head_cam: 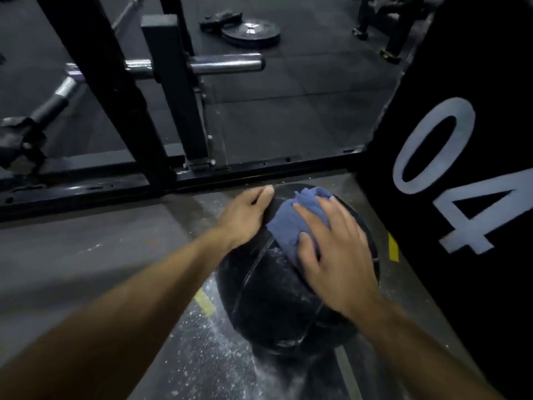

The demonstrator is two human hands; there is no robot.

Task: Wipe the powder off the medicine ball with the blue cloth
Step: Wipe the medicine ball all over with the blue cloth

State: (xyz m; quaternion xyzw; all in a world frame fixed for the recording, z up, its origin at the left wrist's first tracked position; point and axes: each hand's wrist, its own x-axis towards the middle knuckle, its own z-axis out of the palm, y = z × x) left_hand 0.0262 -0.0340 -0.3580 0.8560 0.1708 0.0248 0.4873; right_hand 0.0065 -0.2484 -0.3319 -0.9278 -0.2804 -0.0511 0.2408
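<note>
A black medicine ball [277, 290] sat on a grey gym floor [86, 255], close beside a tall black box [461, 197] marked "04" and just in front of the base rail of a black steel rack [161, 90]. The right hand [331, 252] lay spread flat on a bunched blue cloth [291, 223], fingers nearly straight, pressing it against the ball's upper far side, apparently so the cloth would rub the surface. The left hand [245, 217] rested against the ball's far left shoulder with fingers loosely extended, holding nothing, most likely to stop the ball rolling under the wiping. Faint white powder still streaked the ball's near face, and more lay scattered on the floor below it. A weight plate [251, 33] lay on the floor beyond the rack.
</note>
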